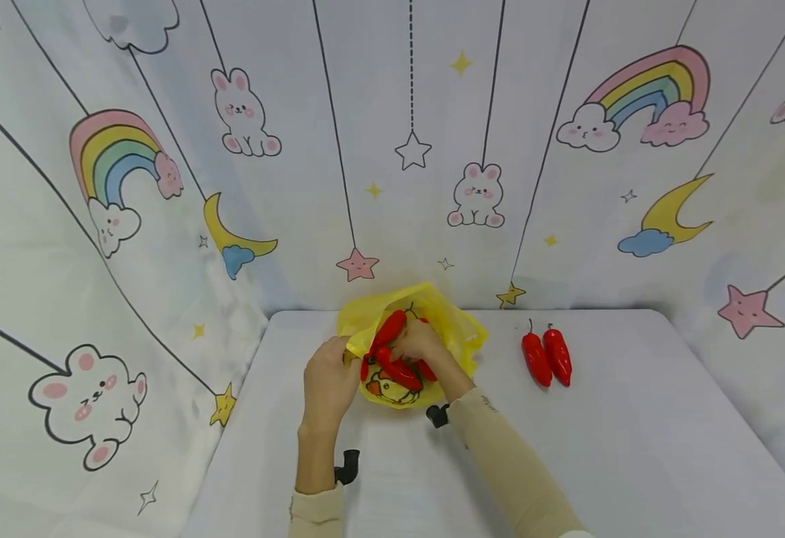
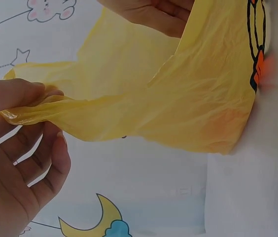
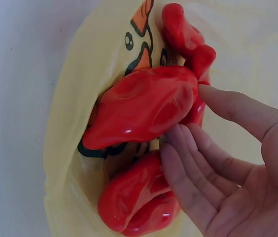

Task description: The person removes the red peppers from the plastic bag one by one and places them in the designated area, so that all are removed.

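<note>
A thin yellow plastic bag (image 1: 365, 317) with a printed cartoon duck lies with its mouth spread, several glossy red chili peppers (image 1: 390, 329) inside it. My left hand (image 1: 328, 377) holds the bag's left edge; in the left wrist view the thumb and fingers of that hand (image 2: 16, 163) pinch the gathered plastic. Reaching into the bag, my right hand (image 1: 422, 344) is among the peppers. The right wrist view has its thumb and fingertips around the near end of one plump red pepper (image 3: 144, 106). More red peppers (image 3: 139, 197) lie just beside these fingers.
Two red peppers with dark stems, a left one (image 1: 536, 360) and a right one (image 1: 558, 356), lie side by side on the white table (image 1: 607, 448), right of the bag. Behind stands a white cloth backdrop (image 1: 392, 217) with cartoon bunnies, rainbows, moons and stars.
</note>
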`<move>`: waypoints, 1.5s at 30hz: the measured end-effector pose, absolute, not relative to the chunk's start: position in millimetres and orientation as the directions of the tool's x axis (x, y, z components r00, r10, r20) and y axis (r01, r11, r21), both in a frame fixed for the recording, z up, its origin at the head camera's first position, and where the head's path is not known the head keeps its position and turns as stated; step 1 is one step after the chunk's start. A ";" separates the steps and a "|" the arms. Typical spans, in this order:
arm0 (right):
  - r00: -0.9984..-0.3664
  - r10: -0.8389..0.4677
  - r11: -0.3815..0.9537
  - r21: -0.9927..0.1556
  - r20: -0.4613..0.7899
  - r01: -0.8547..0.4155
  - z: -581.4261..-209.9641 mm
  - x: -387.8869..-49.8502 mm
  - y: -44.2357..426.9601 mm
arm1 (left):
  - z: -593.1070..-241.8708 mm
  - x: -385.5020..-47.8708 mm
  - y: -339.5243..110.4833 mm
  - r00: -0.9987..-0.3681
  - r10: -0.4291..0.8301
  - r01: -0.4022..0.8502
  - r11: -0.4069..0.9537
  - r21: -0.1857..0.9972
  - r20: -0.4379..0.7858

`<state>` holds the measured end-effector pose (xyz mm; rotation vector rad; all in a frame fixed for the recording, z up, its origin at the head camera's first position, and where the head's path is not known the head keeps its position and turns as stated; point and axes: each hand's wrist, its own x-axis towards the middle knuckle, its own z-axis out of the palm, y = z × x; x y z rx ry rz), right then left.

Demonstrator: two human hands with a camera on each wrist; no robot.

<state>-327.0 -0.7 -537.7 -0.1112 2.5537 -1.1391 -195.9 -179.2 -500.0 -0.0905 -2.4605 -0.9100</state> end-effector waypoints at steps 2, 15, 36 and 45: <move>-0.945 -0.195 0.707 -0.705 -0.264 0.051 -537.0 -326.0 -3.0 | -499.4 -196.1 -179.2 -0.866 -0.109 0.233 0.774 0.588 0.487; -0.925 -0.248 0.768 -0.641 -0.287 -0.007 -551.2 -322.2 -6.5 | -496.9 -194.1 -179.4 -0.879 -0.125 0.202 0.776 0.598 0.460; -0.933 -0.231 0.672 -0.738 -0.277 0.053 -551.7 -323.3 0.7 | -495.4 -193.7 -178.6 -0.877 -0.128 0.201 0.778 0.595 0.464; -0.932 -0.233 0.677 -0.735 -0.278 0.050 -548.0 -322.1 3.7 | -492.5 -192.6 -178.9 -0.878 -0.129 0.200 0.775 0.599 0.460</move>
